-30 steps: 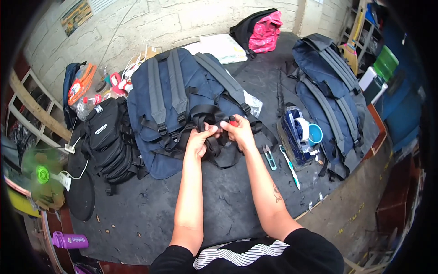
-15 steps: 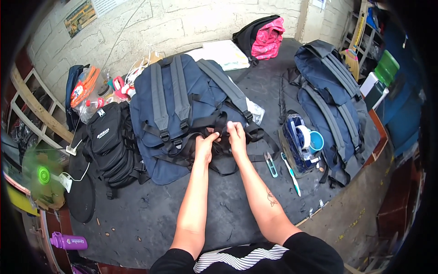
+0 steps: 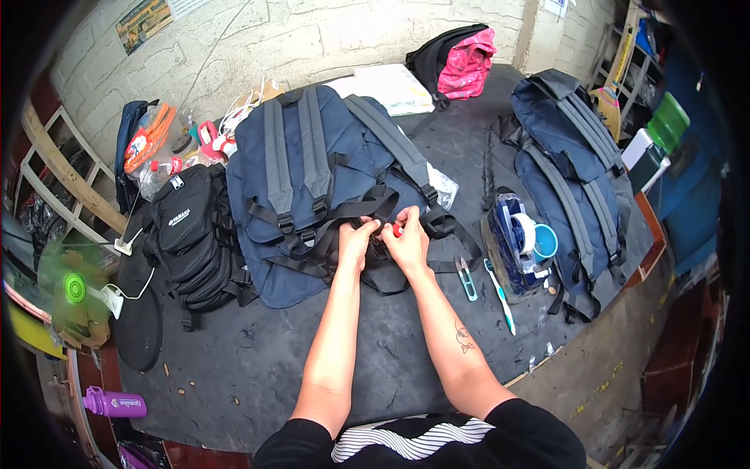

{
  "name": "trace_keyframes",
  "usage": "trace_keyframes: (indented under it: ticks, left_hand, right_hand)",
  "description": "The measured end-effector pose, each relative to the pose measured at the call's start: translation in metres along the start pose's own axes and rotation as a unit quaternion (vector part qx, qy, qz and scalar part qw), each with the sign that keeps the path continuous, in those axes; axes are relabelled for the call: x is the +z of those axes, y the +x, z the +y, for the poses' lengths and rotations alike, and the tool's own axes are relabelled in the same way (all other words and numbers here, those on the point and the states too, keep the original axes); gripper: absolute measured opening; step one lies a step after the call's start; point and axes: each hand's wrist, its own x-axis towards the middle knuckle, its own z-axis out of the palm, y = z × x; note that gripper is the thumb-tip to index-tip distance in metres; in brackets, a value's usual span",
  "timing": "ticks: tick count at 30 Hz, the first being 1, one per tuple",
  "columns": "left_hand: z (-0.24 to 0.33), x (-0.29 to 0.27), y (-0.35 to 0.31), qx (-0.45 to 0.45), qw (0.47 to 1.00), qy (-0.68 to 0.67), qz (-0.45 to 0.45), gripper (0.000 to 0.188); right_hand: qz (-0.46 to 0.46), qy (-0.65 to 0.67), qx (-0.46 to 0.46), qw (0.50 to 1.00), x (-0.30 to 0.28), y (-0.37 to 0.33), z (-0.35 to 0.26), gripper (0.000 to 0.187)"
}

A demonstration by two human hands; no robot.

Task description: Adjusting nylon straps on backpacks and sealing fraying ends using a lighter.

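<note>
On the black table (image 3: 258,367), black straps (image 3: 344,210) were bunched at the near side of a navy backpack (image 3: 328,160), which was laid toward 11 o'clock from the hands. The left hand (image 3: 355,245) was seen partly curled, its thumb set against the straps; whether one was pinched could not be told. The right hand (image 3: 408,247) was closed, a small red object (image 3: 398,230) being held between thumb and fingers. Toward 4 o'clock, thread snips (image 3: 466,280) and a toothbrush (image 3: 501,298) were laid side by side. A clear case (image 3: 508,270) was placed at 3 o'clock, a black backpack (image 3: 191,242) at 9, and a pink-and-black bag (image 3: 466,64) at 1.
</note>
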Motion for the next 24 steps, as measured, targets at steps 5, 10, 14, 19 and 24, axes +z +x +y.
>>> trace_keyframes:
  ticks: [5, 10, 14, 19, 24]
  left_hand:
    - [0.001, 0.0, -0.004, 0.003, 1.0, 0.015, 0.013, 0.009]
    - [-0.003, 0.003, -0.007, 0.032, 0.998, 0.054, 0.014, 0.011]
    - [-0.007, -0.002, -0.003, 0.029, 0.998, 0.049, -0.008, 0.014]
    - [-0.007, -0.004, -0.003, 0.023, 0.998, 0.052, -0.01, 0.016]
    - [-0.008, -0.002, -0.004, 0.07, 0.995, 0.074, 0.004, 0.018]
  right_hand:
    - [-0.002, -0.018, -0.014, 1.0, -0.005, -0.002, -0.009, 0.035]
    - [-0.005, -0.064, -0.031, 0.997, -0.009, 0.001, -0.016, 0.035]
    - [-0.01, -0.054, -0.042, 0.998, -0.012, 0.003, -0.017, 0.036]
    - [-0.039, -0.03, -0.025, 0.998, -0.015, 0.004, -0.022, 0.036]
    - [-0.04, -0.076, -0.025, 0.996, -0.015, 0.003, -0.02, 0.04]
